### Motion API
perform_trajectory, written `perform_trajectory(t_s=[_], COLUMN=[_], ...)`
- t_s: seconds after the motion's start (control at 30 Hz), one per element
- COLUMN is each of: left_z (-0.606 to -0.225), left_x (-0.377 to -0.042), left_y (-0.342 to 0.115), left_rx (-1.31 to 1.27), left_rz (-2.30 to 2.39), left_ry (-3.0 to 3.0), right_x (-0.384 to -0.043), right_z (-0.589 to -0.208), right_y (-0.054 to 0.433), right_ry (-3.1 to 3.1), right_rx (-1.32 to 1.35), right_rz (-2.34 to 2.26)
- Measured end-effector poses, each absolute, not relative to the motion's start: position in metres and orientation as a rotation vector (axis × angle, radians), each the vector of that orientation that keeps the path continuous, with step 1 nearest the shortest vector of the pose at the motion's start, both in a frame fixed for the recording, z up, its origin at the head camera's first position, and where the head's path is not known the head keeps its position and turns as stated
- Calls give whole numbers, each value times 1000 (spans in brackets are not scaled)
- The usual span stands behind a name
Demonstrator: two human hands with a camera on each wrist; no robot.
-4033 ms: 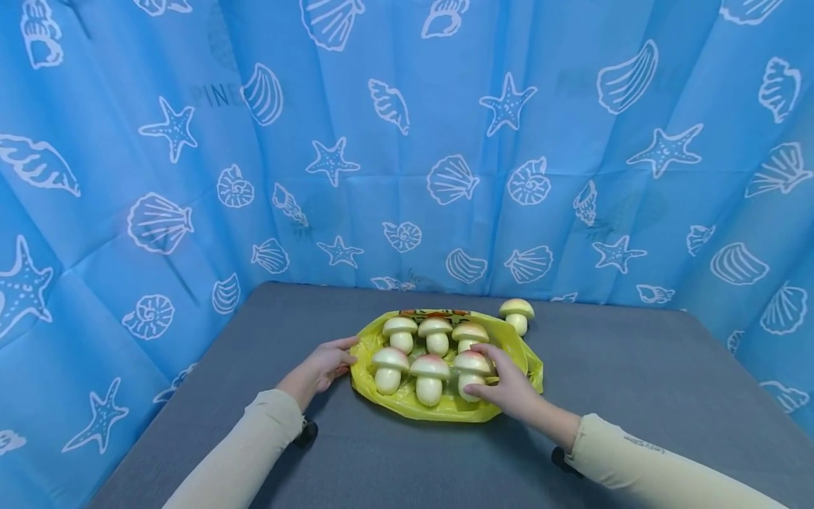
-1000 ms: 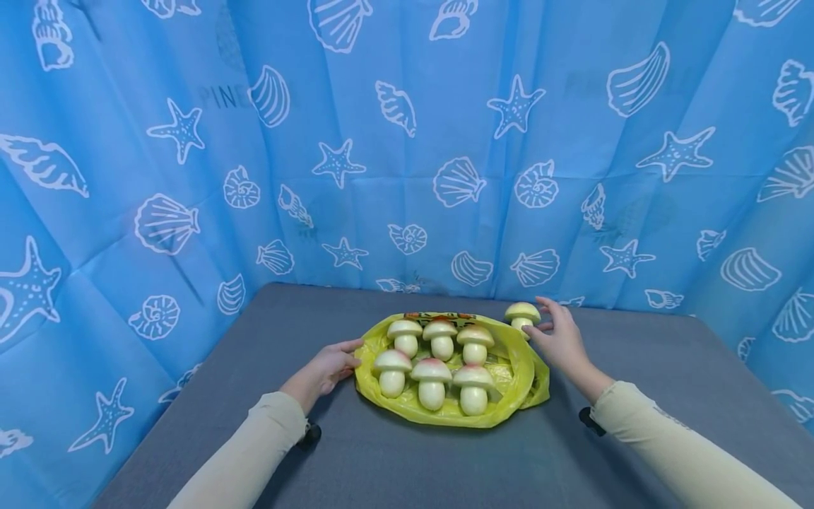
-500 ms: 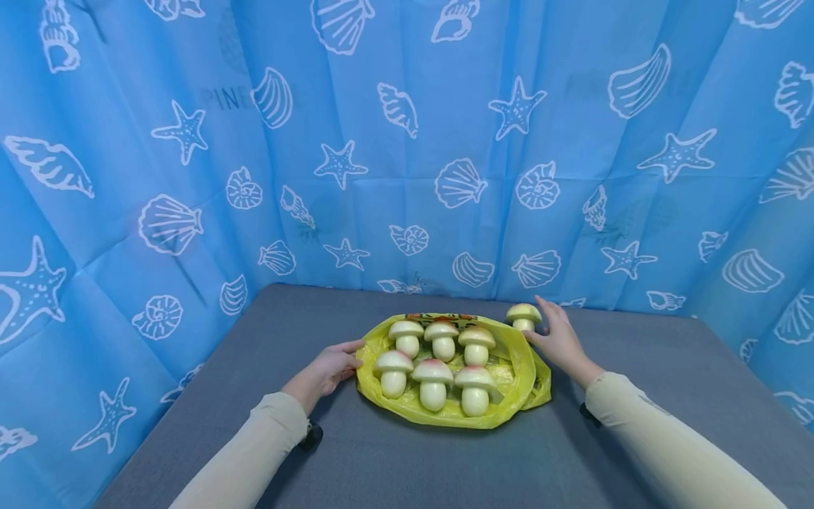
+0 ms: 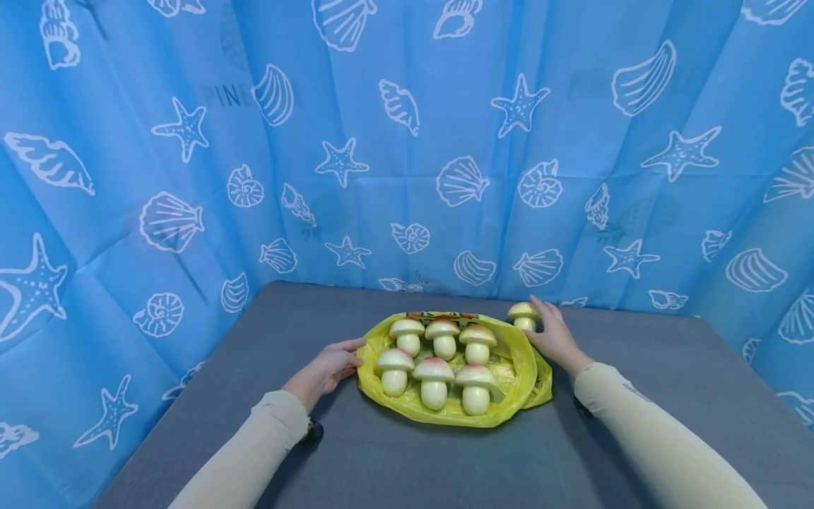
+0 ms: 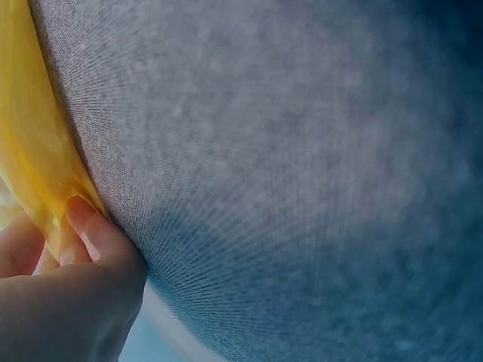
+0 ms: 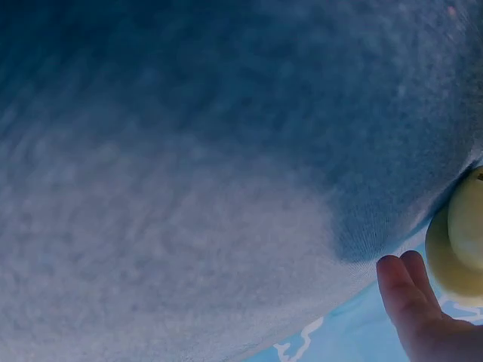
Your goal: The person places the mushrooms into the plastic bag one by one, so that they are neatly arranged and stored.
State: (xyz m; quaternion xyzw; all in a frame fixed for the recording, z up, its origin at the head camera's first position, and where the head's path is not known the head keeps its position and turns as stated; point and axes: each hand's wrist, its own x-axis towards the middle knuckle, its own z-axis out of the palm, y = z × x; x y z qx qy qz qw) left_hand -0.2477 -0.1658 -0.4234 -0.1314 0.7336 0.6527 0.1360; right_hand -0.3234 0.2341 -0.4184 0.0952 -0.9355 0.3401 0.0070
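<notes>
A yellow plastic bag (image 4: 445,418) lies spread with its mouth up on the table, several toy mushrooms (image 4: 434,385) standing inside in two rows. At its left rim my left hand (image 4: 327,367) pinches the plastic between thumb and fingers; the left wrist view shows the fold of yellow bag (image 5: 38,136) at the fingertips. Just outside the bag's back right rim stands one more mushroom (image 4: 523,311). My right hand (image 4: 555,338) is beside it, fingers extended behind and to its right. In the right wrist view the visible fingers (image 6: 407,294) look apart from the mushroom (image 6: 456,268).
A grey cloth-covered table (image 4: 407,466) spreads under everything. Behind it and along both sides hangs a blue curtain (image 4: 381,212) with white seashell and starfish prints. Orange and black print (image 4: 441,316) shows on the bag's back edge.
My right hand let go of a front-row mushroom in the bag and moved back and right to the mushroom outside, then edged slightly left. My left hand stayed at the bag's rim.
</notes>
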Motion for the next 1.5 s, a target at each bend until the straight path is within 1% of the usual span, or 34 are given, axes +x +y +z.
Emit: perform_trajectory(t_s=[0.97, 1.5], left_z=[-426, -424], left_x=[-250, -248], left_y=[-165, -165], left_rx=[-406, -399], left_rz=[1900, 1888], left_ry=[2122, 2121], right_x=[-330, -316], right_z=[-422, -412], right_y=[227, 239], right_ry=[-2911, -2872], right_rx=[254, 183], right_rz=[1089, 1241])
